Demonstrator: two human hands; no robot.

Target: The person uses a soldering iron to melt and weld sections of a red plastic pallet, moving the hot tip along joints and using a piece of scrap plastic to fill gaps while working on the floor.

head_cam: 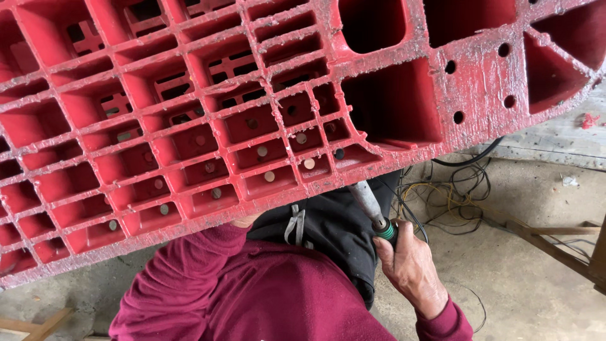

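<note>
**Tool held under the edge of a red ribbed panel**

Head view: the right hand (413, 268) has its grip wrapped tight round a slim metal tool (374, 210) with a green collar, tip at the lower edge of the red plastic grid panel (189, 126). By my judgement, edge work is underway; careful aim is needed. The left hand is hidden behind the panel. Several grid cells hold round plugs (269, 176). Loose cables (454, 189) lie on the concrete floor (536, 284).

No packages, labels, signs or screens show in this view.
</note>
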